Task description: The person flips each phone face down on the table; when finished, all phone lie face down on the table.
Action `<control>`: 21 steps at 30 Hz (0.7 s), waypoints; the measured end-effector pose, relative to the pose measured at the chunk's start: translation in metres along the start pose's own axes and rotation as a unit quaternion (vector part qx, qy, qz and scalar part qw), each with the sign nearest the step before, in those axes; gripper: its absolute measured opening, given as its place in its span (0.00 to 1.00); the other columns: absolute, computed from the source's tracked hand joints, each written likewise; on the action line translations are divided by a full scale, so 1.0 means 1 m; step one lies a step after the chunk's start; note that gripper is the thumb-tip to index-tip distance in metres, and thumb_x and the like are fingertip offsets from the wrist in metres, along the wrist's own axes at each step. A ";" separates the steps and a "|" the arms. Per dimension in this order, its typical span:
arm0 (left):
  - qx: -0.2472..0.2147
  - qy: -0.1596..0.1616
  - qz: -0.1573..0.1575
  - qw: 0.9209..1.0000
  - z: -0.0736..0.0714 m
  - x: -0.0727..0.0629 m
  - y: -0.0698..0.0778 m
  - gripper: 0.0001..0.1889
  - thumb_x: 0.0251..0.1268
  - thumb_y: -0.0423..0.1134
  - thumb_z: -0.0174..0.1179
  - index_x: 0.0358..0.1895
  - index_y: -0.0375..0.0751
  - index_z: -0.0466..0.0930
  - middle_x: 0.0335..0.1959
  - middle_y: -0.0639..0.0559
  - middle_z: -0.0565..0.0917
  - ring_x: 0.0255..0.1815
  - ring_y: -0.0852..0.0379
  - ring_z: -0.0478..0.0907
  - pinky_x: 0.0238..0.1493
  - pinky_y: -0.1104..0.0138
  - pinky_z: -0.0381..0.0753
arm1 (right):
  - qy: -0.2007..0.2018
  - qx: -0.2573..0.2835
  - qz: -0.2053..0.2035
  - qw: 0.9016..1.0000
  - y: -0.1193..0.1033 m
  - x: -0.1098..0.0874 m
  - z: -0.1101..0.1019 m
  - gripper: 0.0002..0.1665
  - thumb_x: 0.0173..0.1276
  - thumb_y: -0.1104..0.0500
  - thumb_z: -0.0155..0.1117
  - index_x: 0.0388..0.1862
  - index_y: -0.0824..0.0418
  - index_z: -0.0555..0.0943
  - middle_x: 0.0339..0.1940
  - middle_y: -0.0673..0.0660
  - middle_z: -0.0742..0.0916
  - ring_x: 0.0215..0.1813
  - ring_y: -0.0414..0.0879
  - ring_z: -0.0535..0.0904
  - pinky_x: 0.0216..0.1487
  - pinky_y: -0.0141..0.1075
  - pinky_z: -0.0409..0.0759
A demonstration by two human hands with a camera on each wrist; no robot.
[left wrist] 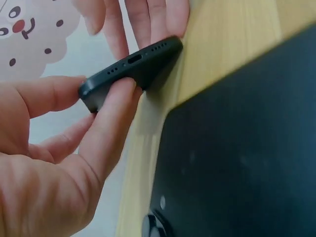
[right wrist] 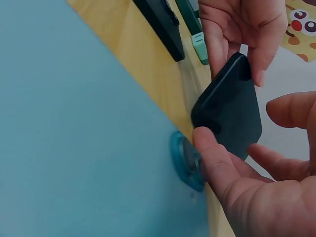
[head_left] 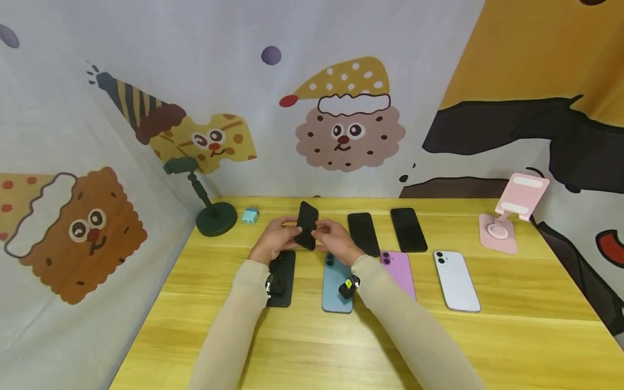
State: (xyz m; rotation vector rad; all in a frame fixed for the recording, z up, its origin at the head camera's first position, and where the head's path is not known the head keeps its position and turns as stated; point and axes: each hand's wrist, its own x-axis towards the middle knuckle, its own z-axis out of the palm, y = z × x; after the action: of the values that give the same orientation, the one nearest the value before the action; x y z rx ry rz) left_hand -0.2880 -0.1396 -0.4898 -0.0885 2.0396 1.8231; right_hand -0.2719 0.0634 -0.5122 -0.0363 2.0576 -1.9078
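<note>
Both hands hold a black smartphone (head_left: 307, 225) tilted up above the back of the table. My left hand (head_left: 277, 238) pinches its left side, thumb on the near face and fingers behind; the charging port end shows in the left wrist view. At the opposite side, my right hand (head_left: 337, 238) has its thumb and a finger at the phone's edge, while the index finger (right wrist: 286, 109) stands away from it. Under the left wrist lies a dark phone (head_left: 287, 271), and under the right wrist a blue phone (head_left: 336, 292), both with camera lenses up.
Two black phones (head_left: 363, 233) (head_left: 408, 230) lie right of the hands, with a pink phone (head_left: 398, 271) and a white phone (head_left: 457, 281) nearer. At back left are a green stand (head_left: 216, 219) and a mint charger (head_left: 251, 215); a pink stand (head_left: 497, 232) is at right.
</note>
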 end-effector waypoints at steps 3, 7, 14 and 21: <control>-0.020 -0.019 0.011 1.000 0.004 0.000 0.001 0.27 0.81 0.36 0.58 0.79 0.42 0.67 0.68 0.32 0.81 0.61 0.38 0.86 0.48 0.58 0.91 | 0.004 -0.009 0.002 1.000 -0.003 0.000 -0.002 0.32 0.82 0.56 0.60 0.80 0.61 0.68 0.69 0.65 0.81 0.71 0.60 0.80 0.61 0.51 0.87; -0.032 -0.044 0.018 0.998 0.009 0.000 -0.001 0.26 0.83 0.39 0.57 0.80 0.48 0.67 0.70 0.34 0.80 0.66 0.36 0.83 0.53 0.51 0.90 | 0.000 -0.005 0.004 1.000 -0.005 0.001 -0.004 0.33 0.84 0.52 0.59 0.82 0.58 0.66 0.68 0.67 0.81 0.70 0.61 0.81 0.60 0.51 0.88; -0.009 -0.091 0.014 0.996 0.021 0.001 -0.001 0.27 0.83 0.45 0.59 0.80 0.59 0.69 0.75 0.42 0.76 0.75 0.41 0.75 0.67 0.40 0.81 | 0.000 0.021 0.016 1.000 -0.005 -0.001 -0.011 0.39 0.84 0.47 0.60 0.87 0.51 0.60 0.68 0.66 0.82 0.62 0.57 0.86 0.57 0.49 0.89; 0.019 -0.101 0.010 0.995 0.025 0.001 0.001 0.28 0.82 0.46 0.59 0.81 0.58 0.68 0.78 0.41 0.71 0.79 0.41 0.70 0.71 0.38 0.76 | -0.004 0.031 0.020 0.999 -0.004 0.000 -0.014 0.43 0.83 0.45 0.60 0.88 0.51 0.55 0.69 0.67 0.82 0.62 0.57 0.86 0.57 0.49 0.89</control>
State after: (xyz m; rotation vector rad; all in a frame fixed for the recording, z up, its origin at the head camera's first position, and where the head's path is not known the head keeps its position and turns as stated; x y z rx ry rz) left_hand -0.2828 -0.1153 -0.4910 0.1226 1.9388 1.7267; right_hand -0.2764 0.0769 -0.5072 0.0132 1.9773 -1.9434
